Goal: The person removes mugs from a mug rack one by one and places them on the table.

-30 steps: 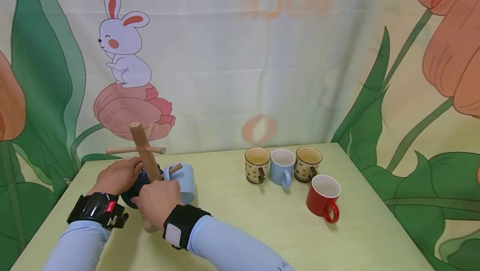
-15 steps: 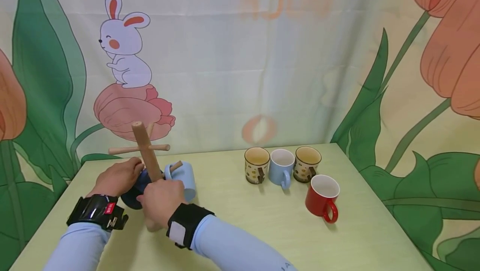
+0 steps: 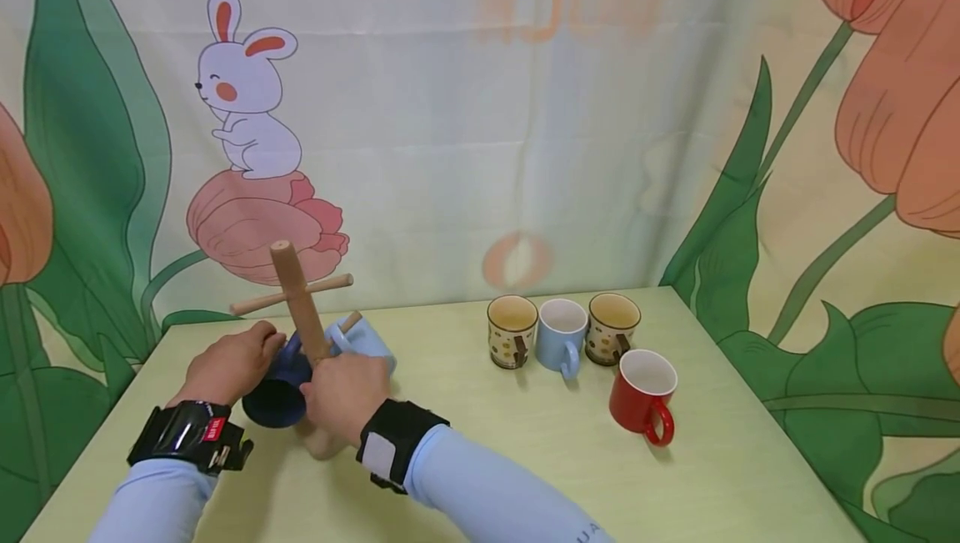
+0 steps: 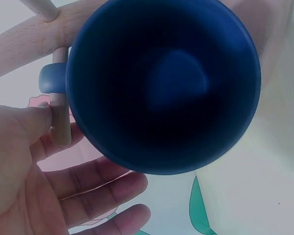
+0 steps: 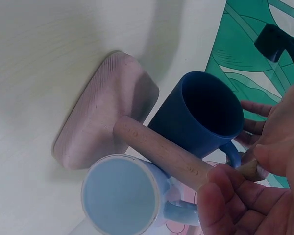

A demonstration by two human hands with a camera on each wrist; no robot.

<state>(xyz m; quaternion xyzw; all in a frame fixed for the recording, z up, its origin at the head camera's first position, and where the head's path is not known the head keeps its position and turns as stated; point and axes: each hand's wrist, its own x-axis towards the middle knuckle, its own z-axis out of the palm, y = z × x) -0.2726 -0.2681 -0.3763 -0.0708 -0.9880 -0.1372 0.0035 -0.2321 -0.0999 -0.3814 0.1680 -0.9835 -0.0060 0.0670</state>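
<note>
A wooden mug tree point(image 3: 300, 301) stands at the left of the table, its post tilted in the head view. My right hand point(image 3: 348, 393) grips the lower post. A dark blue mug point(image 4: 176, 98) hangs by its handle on one peg, its mouth facing my left wrist camera. The thumb and index finger of my left hand point(image 3: 228, 364) pinch that peg's end point(image 4: 61, 129); the other fingers extend below the mug. Another peg carries a light blue mug point(image 5: 122, 196) on the far side of the post. The tree's base point(image 5: 105, 112) shows in the right wrist view.
Toward the back right of the table point(image 3: 480, 460) stand two patterned mugs point(image 3: 512, 330) point(image 3: 612, 328) with a light blue mug point(image 3: 561, 334) between them. A red mug point(image 3: 643, 393) stands nearer me. Printed cloth point(image 3: 420, 151) hangs behind the table.
The mug tree has turned: the dark blue mug has swung toward me, and the light blue mug away. My right hand has shifted a little right with the post.
</note>
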